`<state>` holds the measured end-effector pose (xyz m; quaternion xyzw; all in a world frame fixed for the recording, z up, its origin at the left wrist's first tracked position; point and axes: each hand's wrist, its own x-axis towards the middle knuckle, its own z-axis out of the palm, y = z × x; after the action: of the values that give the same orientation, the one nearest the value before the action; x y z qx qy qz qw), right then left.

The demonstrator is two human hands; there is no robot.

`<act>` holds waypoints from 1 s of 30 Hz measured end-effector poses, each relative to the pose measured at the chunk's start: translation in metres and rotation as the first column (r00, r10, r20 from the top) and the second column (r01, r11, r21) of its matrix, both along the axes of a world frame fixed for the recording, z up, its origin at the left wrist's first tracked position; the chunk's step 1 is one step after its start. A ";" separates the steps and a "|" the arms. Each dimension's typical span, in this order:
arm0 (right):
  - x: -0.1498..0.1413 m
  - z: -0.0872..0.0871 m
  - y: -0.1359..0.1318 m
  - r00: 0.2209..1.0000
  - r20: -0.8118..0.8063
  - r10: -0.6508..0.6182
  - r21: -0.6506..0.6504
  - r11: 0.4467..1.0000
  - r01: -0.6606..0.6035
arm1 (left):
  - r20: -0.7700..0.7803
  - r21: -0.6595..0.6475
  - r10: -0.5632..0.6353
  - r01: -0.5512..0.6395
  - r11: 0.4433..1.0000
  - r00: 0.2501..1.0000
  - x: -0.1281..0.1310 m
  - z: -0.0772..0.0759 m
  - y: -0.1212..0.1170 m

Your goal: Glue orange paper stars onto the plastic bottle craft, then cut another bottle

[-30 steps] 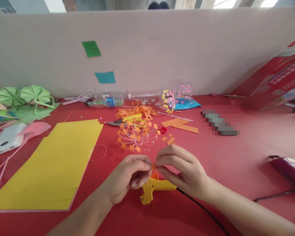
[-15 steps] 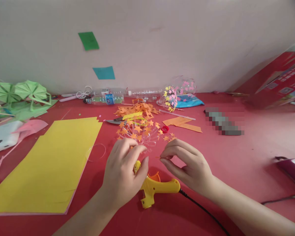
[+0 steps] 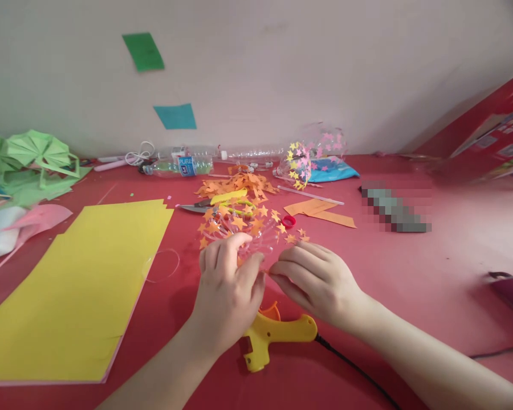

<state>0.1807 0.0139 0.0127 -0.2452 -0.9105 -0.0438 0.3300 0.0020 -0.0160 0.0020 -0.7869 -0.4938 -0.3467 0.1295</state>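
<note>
My left hand (image 3: 231, 287) and my right hand (image 3: 318, 279) meet almost fingertip to fingertip over the table. Pinched in the right fingertips is a small orange paper piece (image 3: 264, 271), its shape mostly hidden. The left thumb and forefinger are closed right beside it; what they hold cannot be made out. Just beyond the left fingers lies a cut clear plastic bottle (image 3: 263, 236), its strips fanned out and dotted with orange paper stars (image 3: 238, 222). Below the hands a yellow glue gun (image 3: 282, 330) rests on its side, its nozzle end hidden behind the left hand.
Scissors (image 3: 192, 209), a yellow cutter (image 3: 228, 197), an orange star pile (image 3: 243, 184) and a red ring (image 3: 288, 221) lie beyond. Yellow paper (image 3: 81, 290) covers the left side. Plastic bottles (image 3: 188, 165) line the wall. The gun's black cord (image 3: 350, 361) trails right.
My right hand has moved left, bringing the orange piece to the left fingertips. The left hand has shifted slightly right, its thumb and forefinger closing together. The view has shifted slightly.
</note>
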 end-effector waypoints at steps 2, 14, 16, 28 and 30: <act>0.001 0.000 0.000 1.000 0.030 -0.006 0.026 1.000 0.005 | 0.004 0.003 -0.011 0.011 1.000 1.000 0.000 0.000 0.000; 0.000 -0.003 0.000 1.000 -0.001 -0.023 0.076 0.997 0.023 | 0.024 0.026 -0.031 0.030 0.999 0.999 0.001 0.002 -0.003; -0.001 -0.004 0.000 1.000 -0.007 -0.027 0.077 0.997 0.028 | 0.024 0.023 -0.037 0.036 0.999 0.999 0.002 0.002 -0.002; -0.005 -0.005 0.001 0.997 -0.033 -0.076 0.113 0.990 0.079 | 0.062 0.003 -0.051 0.051 0.999 0.997 0.002 0.002 -0.002; -0.005 -0.006 0.000 0.996 -0.036 -0.086 0.122 0.989 0.090 | 0.074 0.000 -0.054 0.054 0.999 0.996 0.002 0.002 -0.002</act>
<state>0.1758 0.0142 0.0070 -0.2649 -0.8893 -0.1107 0.3561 0.0038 -0.0177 0.0038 -0.7868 -0.4771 -0.3783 0.1012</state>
